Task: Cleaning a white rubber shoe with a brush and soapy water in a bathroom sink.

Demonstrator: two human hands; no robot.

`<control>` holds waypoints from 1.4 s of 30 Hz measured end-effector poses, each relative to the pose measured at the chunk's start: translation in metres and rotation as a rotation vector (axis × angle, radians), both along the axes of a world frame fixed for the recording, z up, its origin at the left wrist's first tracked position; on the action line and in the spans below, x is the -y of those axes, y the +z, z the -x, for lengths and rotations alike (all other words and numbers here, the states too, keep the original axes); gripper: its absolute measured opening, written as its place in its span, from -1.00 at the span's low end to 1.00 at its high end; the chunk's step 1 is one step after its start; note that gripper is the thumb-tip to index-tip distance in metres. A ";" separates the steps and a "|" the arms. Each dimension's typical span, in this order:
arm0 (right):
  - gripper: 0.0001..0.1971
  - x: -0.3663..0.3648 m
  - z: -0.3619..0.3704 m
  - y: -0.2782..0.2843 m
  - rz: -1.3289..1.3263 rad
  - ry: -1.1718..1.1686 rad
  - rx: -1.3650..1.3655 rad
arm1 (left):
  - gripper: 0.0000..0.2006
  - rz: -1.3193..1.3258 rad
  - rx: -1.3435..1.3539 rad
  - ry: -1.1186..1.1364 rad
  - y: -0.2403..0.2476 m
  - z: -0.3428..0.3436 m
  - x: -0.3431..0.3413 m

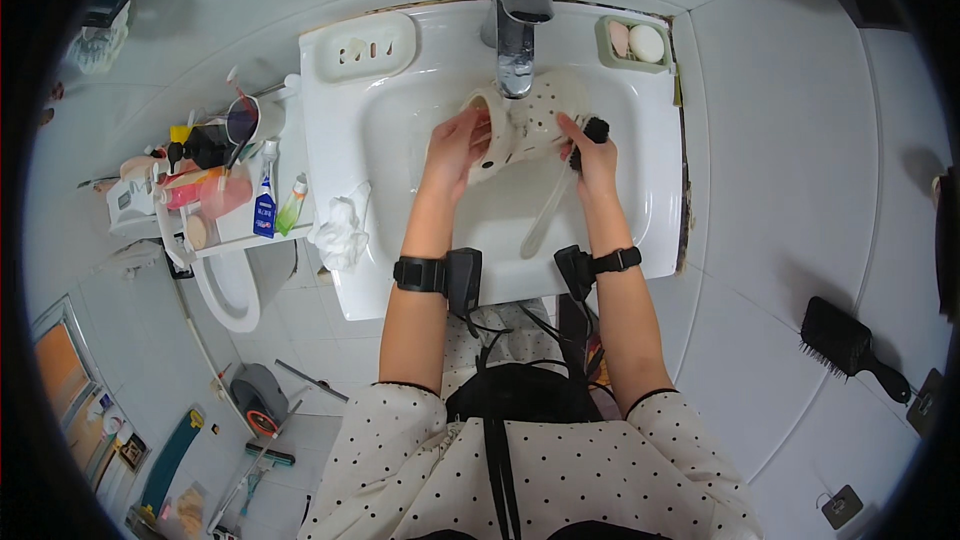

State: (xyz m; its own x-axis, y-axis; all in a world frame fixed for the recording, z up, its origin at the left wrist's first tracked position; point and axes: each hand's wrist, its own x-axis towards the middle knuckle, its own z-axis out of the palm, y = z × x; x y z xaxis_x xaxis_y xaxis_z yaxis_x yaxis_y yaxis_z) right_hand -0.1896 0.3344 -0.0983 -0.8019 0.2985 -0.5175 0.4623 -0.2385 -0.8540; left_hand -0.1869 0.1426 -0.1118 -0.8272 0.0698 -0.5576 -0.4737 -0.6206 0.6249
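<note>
Under the tap (516,30), I hold a white clog (543,112) with round holes in the basin of the sink (400,170). My left hand (458,148) is closed on its left side, with some fingers inside the shoe opening. My right hand (594,162) is at its right side, the thumb near the holed upper. That hand also grips a scrub brush (545,215) with black bristles; its pale handle slants down into the basin. Part of the clog is hidden by my fingers and the tap.
A soap dish (634,44) with two soaps sits at the back right corner, a white dish (365,48) at the back left. Crumpled white cloth (342,230) lies on the left rim. Left stands a shelf (240,232) of bottles and tubes. A black hairbrush (840,340) hangs at right.
</note>
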 end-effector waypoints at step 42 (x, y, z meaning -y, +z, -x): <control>-0.64 0.006 -0.004 -0.015 0.220 0.110 0.272 | -0.47 1.055 -0.100 -0.348 0.076 -0.051 0.057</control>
State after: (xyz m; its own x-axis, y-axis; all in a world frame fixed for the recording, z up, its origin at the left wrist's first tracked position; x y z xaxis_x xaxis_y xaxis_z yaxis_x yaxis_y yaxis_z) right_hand -0.1858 0.3286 -0.1135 -0.6470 0.0763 -0.7587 0.6987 -0.3391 -0.6299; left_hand -0.1361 0.0852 -0.0353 -0.8993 -0.1627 -0.4060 -0.4363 0.4001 0.8060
